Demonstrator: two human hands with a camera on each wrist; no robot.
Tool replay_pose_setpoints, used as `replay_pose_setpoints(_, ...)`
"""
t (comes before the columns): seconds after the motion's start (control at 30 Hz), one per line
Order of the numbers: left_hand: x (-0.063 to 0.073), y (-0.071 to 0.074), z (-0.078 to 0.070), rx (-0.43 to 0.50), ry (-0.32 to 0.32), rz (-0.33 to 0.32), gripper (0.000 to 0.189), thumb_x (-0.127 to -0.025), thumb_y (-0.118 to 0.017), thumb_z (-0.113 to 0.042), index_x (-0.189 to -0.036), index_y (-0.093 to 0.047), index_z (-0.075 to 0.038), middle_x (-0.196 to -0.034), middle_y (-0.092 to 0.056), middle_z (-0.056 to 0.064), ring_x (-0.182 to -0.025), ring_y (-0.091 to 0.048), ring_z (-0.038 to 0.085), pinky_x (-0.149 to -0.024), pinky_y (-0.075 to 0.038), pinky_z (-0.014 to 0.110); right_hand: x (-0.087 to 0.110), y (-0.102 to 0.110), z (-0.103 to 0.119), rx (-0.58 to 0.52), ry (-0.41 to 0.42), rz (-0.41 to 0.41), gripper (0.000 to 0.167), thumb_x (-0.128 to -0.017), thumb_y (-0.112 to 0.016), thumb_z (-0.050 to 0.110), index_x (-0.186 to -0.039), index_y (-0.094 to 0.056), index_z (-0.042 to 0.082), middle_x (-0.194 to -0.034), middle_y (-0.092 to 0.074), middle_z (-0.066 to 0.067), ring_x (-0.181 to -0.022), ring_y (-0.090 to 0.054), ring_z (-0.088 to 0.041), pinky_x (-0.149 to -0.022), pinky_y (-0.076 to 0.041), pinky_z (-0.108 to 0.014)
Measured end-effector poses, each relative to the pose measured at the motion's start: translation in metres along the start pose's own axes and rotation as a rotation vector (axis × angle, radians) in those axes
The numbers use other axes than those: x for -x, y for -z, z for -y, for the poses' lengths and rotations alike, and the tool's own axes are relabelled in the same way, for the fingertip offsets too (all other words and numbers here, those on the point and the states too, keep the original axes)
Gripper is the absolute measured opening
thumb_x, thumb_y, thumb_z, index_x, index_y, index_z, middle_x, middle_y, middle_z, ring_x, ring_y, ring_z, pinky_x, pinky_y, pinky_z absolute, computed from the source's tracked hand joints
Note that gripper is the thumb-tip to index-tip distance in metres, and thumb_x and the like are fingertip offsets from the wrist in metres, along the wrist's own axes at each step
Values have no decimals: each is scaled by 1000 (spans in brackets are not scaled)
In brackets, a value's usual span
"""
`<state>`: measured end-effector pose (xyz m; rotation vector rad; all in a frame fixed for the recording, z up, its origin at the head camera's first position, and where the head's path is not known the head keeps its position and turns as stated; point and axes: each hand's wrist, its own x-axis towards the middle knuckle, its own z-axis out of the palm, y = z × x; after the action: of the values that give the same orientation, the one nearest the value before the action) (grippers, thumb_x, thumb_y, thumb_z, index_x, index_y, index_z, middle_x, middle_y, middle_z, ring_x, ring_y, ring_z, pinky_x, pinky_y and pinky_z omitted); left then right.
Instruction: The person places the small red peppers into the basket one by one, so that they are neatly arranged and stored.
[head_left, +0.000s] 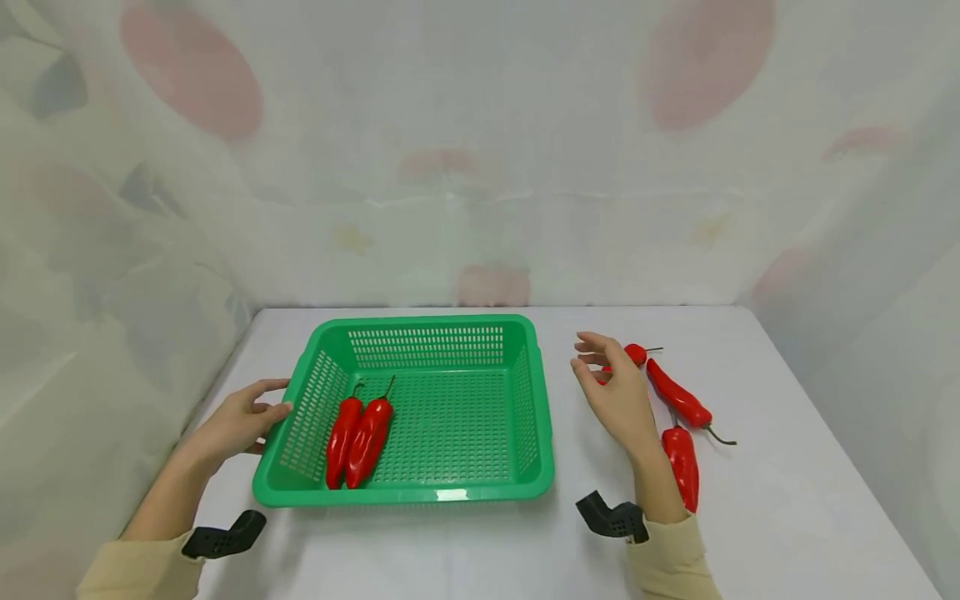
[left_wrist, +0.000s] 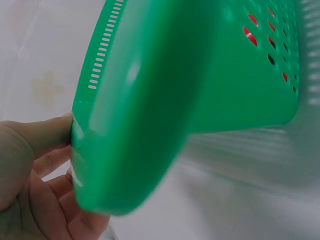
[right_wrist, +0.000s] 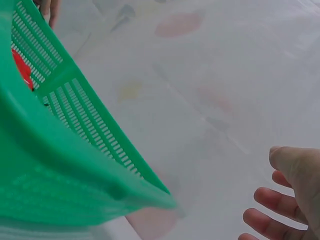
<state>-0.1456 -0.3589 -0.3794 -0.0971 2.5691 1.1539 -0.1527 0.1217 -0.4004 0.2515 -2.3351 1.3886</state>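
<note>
A green slotted plastic basket (head_left: 431,323) stands on the white table, with two red chili peppers (head_left: 369,442) side by side in its left part. My left hand (head_left: 236,423) holds the basket's left rim; in the left wrist view the thumb (left_wrist: 52,134) touches the rim and the other fingers reach behind and below it. To the basket's right, my right hand (head_left: 618,400) hovers with loosely bent fingers and nothing in them. Several more red chili peppers (head_left: 678,393) lie around and beyond that hand, some partly hidden by it and the forearm.
A pale cloth with faded prints (head_left: 495,242) hangs behind the white table (head_left: 787,475) and along both sides. Black wrist devices (head_left: 225,535) sit on both forearms at the cream sleeves (head_left: 671,554).
</note>
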Motion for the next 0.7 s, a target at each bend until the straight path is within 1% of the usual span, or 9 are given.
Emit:
replay_pose_setpoints(0.1, 1, 0, 1, 3, 6, 3, 64, -96, -49, -30, -144, -19, 0, -107, -59, 26, -77, -65, 22, -66, -55, 41, 3, 7, -8, 42, -51, -28, 42, -87, -63, 15, -128, -52, 16, -114, -62, -2, -98, -61, -17, -77, -52, -23)
replay_pose_setpoints(0.23, 1, 1, 1, 8, 9, 3, 64, -96, -50, -31, -144, -20, 0, -106, -60, 25, -77, -64, 22, -65, -55, 40, 7, 14, -20, 72, -117, -60, 42, -88, -62, 17, -129, -51, 18, -116, -61, 1, -96, -59, -11, -72, -46, -9)
replay_pose_setpoints(0.3, 1, 0, 1, 9, 11, 3, 64, -95, -50, -31, -143, -20, 0, -105, -60, 24, -76, -64, 22, -65, -55, 40, 9, 18, -26, 89, -139, -62, 42, -89, -61, 18, -130, -51, 18, -117, -60, 0, -96, -59, -11, -72, -43, -7)
replay_pose_setpoints(0.4, 1, 0, 1, 9, 13, 1, 64, -95, -50, -31, -143, -20, 0, -104, -60, 23, -76, -64, 22, -65, -55, 40, 12, 24, -34, 104, -165, -62, 42, -90, -59, 21, -130, -50, 16, -117, -60, -4, -98, -59, -15, -74, -42, -5)
replay_pose_setpoints(0.47, 1, 0, 0, 10, 14, -1, 64, -95, -50, -30, -143, -20, 0, -104, -61, 23, -76, -64, 22, -65, -55, 40, 13, 27, -39, 113, -178, -64, 43, -90, -59, 23, -130, -50, 15, -116, -59, -6, -99, -59, -18, -75, -43, -7)
replay_pose_setpoints(0.57, 2, 0, 0, 10, 13, -3, 64, -95, -50, -30, -143, -20, 0, -104, -61, 23, -76, -64, 22, -65, -55, 40, 15, 32, -46, 136, -210, -79, 43, -90, -59, 27, -130, -50, 14, -115, -58, -8, -100, -59, -24, -78, -49, -16)
replay_pose_setpoints(0.6, 2, -1, 0, 11, 13, -3, 64, -95, -50, -30, -143, -20, 0, -103, -61, 23, -76, -64, 22, -65, -55, 40, 16, 34, -49, 142, -221, -77, 45, -90, -58, 29, -131, -49, 14, -116, -57, -9, -102, -59, -26, -80, -51, -22)
replay_pose_setpoints(0.63, 2, -1, 0, 12, 11, -3, 64, -95, -50, -30, -143, -20, 0, -104, -61, 23, -76, -64, 22, -65, -55, 41, 16, 36, -50, 161, -242, -77, 46, -90, -59, 30, -132, -49, 15, -117, -57, -8, -102, -58, -27, -77, -53, -29)
replay_pose_setpoints(0.7, 2, -1, 1, 15, 9, -2, 63, -96, -50, -30, -143, -20, 0, -104, -61, 23, -76, -65, 22, -65, -55, 41, 17, 39, -55, 179, -280, -61, 47, -90, -57, 32, -133, -46, 16, -120, -55, -10, -105, -56, -31, -80, -52, -40)
